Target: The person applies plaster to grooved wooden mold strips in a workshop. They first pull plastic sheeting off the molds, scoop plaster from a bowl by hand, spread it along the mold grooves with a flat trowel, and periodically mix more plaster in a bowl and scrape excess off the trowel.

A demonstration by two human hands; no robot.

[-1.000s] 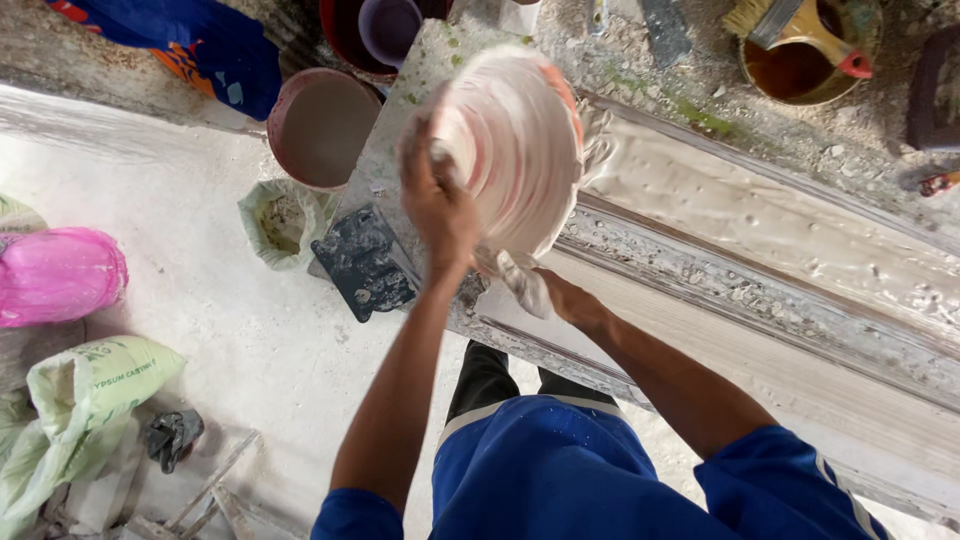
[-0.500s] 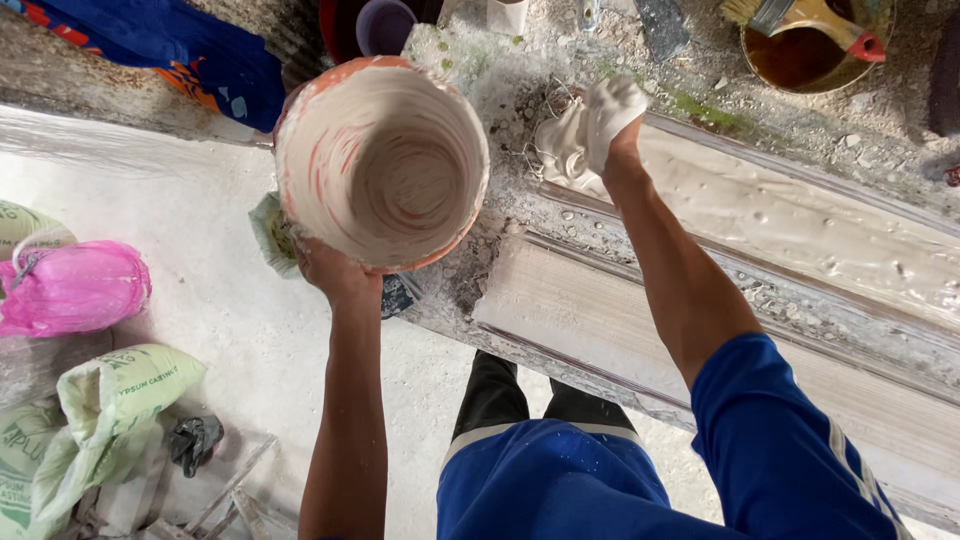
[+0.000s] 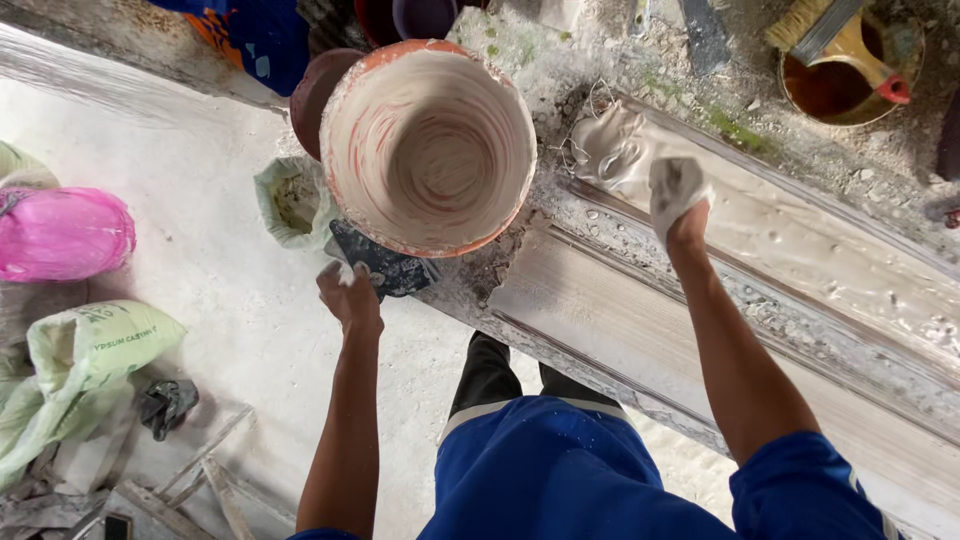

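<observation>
Since half a second ago our left hand (image 3: 350, 295) let go below the plaster-smeared orange bucket (image 3: 428, 145), fingers loose; right hand (image 3: 676, 195), plaster-coated, presses wet plaster (image 3: 610, 148) beside it.

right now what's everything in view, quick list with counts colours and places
bucket: one, orange outside, plaster-smeared inside, top centre, mouth towards the camera
long mould: one, grey-white, wet plaster along it, running from centre to lower right
plaster lump: one, white, at the mould's upper end
dark trowel-like tool: one, dark grey, below the bucket
small lined pot: one, greenish, left of the bucket
pink bag: one, left edge
green sack: one, pale green, lower left
tin with brush: one, yellow-brown, top right
blue cloth: one, top left
left hand: bare, open, beneath the bucket, whether touching is unclear
right hand: coated in white plaster, on the mould
</observation>
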